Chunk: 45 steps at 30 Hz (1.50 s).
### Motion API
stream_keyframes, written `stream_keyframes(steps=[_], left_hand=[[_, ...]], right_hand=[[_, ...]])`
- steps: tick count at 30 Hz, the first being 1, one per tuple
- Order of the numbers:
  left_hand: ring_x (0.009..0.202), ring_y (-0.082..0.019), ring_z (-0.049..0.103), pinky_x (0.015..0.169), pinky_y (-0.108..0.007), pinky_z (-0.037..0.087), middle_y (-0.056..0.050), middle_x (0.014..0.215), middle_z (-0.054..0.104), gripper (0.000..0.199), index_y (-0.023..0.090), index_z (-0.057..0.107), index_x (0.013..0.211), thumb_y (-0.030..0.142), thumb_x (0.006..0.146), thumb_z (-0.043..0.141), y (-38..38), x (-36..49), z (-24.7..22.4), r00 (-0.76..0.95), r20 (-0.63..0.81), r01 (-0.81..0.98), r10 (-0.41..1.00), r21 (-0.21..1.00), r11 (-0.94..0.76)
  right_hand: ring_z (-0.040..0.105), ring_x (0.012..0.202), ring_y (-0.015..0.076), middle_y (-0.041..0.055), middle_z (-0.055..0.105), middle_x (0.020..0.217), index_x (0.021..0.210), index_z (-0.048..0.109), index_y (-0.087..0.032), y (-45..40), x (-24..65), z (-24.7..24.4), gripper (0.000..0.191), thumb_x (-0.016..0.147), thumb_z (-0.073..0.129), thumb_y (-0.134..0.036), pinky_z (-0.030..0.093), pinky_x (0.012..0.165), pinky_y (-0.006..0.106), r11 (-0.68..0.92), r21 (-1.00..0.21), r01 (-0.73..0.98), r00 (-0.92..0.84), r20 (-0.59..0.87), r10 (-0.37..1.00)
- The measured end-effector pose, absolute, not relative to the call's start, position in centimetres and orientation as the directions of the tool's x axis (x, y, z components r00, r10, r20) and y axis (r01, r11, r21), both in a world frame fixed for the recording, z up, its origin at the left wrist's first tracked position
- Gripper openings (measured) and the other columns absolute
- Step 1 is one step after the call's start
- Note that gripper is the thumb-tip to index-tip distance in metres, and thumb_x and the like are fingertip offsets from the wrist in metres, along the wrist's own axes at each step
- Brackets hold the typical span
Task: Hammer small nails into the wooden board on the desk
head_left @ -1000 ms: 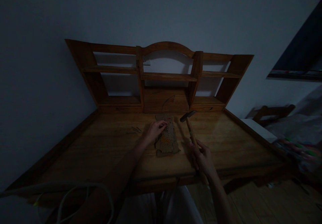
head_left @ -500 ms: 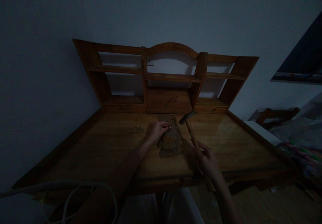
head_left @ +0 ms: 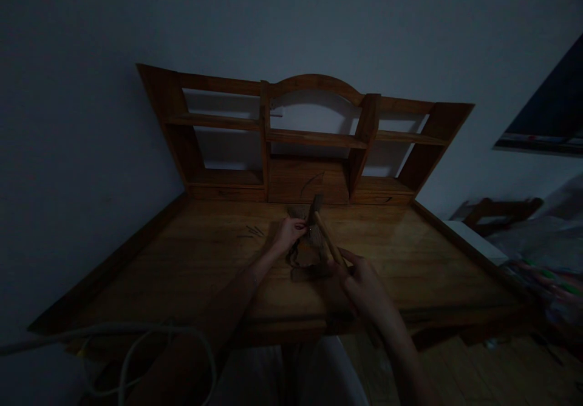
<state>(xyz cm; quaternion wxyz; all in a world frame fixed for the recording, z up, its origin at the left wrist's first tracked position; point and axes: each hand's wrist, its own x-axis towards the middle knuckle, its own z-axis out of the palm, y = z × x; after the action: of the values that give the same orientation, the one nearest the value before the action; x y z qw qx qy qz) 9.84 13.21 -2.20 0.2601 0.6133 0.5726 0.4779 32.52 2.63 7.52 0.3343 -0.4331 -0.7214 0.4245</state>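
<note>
My right hand (head_left: 359, 275) is wrapped round the wooden handle of a hammer (head_left: 330, 240). The hammer's dark head is over the upper part of a rough, brownish board (head_left: 310, 272) lying on the desk, close to my left fingertips. My left hand (head_left: 290, 234) pinches something small at the board's upper left; it is too dark and small to make out. Several thin, dark nail-like pieces (head_left: 253, 231) lie on the desk left of my left hand.
The wooden desk (head_left: 204, 260) has a shelf unit (head_left: 314, 140) along its back. A pale cable (head_left: 136, 328) loops at the lower left. To the right are a wooden chair (head_left: 501, 211) and a heap of plastic bags (head_left: 537, 236).
My right hand has moved the hammer left, and its head has come over the board beside my left fingers. My left hand keeps its pinch at nearly the same spot.
</note>
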Motion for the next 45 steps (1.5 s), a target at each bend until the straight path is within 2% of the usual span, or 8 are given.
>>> stream_keyframes(steps=[3,5,9,14,20,25,37,45], left_hand=[[0.081,-0.018,0.068,0.067,-0.025,0.053,-0.004,0.087,0.074,0.021,0.016,0.070,0.093,0.017,0.073,0.061,13.4,9.8,-2.4,-0.126,0.263,0.467,0.956,0.867,-0.177],[0.081,-0.018,0.069,0.068,-0.025,0.053,-0.005,0.089,0.073,0.023,0.015,0.070,0.095,0.017,0.073,0.062,13.5,9.9,-2.5,-0.137,0.265,0.459,0.954,0.871,-0.176],[0.083,-0.018,0.069,0.072,-0.026,0.053,-0.007,0.091,0.073,0.022,0.014,0.070,0.095,0.017,0.076,0.060,13.3,10.0,-2.2,-0.125,0.289,0.450,0.949,0.869,-0.206],[0.093,-0.020,0.066,0.082,-0.030,0.051,-0.004,0.100,0.072,0.024,0.022,0.070,0.100,0.020,0.083,0.054,12.1,9.5,-1.0,-0.060,0.339,0.614,0.939,0.754,-0.233],[0.118,-0.022,0.053,0.102,-0.036,0.041,-0.008,0.133,0.054,0.058,0.023,0.050,0.131,0.028,0.076,0.066,11.2,8.7,-0.5,0.196,0.316,0.482,0.928,0.793,-0.371],[0.128,-0.022,0.043,0.109,-0.038,0.033,-0.010,0.141,0.044,0.078,0.022,0.041,0.137,0.034,0.068,0.074,11.1,9.1,-1.1,0.270,0.255,0.411,0.929,0.841,-0.351],[0.133,-0.022,0.036,0.111,-0.038,0.029,-0.010,0.146,0.037,0.075,0.020,0.034,0.141,0.043,0.076,0.065,10.5,10.0,-1.9,0.264,0.212,0.522,0.941,0.789,-0.325],[0.134,-0.024,0.035,0.111,-0.038,0.029,-0.014,0.146,0.035,0.080,0.018,0.025,0.144,0.047,0.079,0.061,9.5,12.5,-2.4,0.129,0.309,0.636,0.942,0.703,-0.318]], right_hand=[[0.065,0.076,0.0221,0.0071,0.070,0.090,0.109,0.064,-0.019,2.9,32.5,7.1,0.030,0.084,0.050,-0.026,0.045,0.050,0.021,0.297,-0.888,0.351,-0.424,0.132,0.896],[0.065,0.076,0.0219,0.0074,0.070,0.092,0.110,0.064,-0.019,2.9,32.6,7.0,0.030,0.084,0.050,-0.027,0.045,0.050,0.021,0.307,-0.890,0.337,-0.422,0.148,0.894],[0.058,0.054,0.0154,0.0021,0.065,0.067,0.116,0.062,-0.018,2.6,33.2,6.5,0.035,0.086,0.052,-0.035,0.039,0.043,0.018,0.244,-0.937,0.252,-0.389,0.133,0.912],[0.043,0.038,0.0098,-0.0021,0.057,0.054,0.120,0.059,-0.016,3.5,35.4,3.7,0.045,0.084,0.057,-0.044,0.030,0.033,0.017,0.105,-0.979,0.172,-0.277,0.054,0.959],[0.036,0.032,0.0073,-0.0064,0.046,0.047,0.114,0.060,-0.015,5.9,37.9,0.2,0.044,0.085,0.056,-0.048,0.026,0.028,0.015,0.081,-0.988,0.134,-0.173,0.058,0.983],[0.030,0.027,0.0067,-0.0093,0.041,0.044,0.117,0.057,-0.016,6.4,38.2,-0.1,0.047,0.084,0.057,-0.050,0.025,0.024,0.016,0.072,-0.997,0.035,-0.142,0.066,0.988],[0.030,0.028,0.0070,-0.0089,0.039,0.042,0.117,0.059,-0.017,6.3,38.4,0.1,0.047,0.084,0.055,-0.050,0.023,0.025,0.015,0.074,-0.995,0.068,-0.178,0.061,0.982],[0.031,0.028,0.0067,-0.0072,0.043,0.044,0.114,0.060,-0.016,6.0,38.6,0.5,0.047,0.083,0.056,-0.052,0.025,0.025,0.016,0.070,-0.995,0.068,-0.163,0.058,0.985]])
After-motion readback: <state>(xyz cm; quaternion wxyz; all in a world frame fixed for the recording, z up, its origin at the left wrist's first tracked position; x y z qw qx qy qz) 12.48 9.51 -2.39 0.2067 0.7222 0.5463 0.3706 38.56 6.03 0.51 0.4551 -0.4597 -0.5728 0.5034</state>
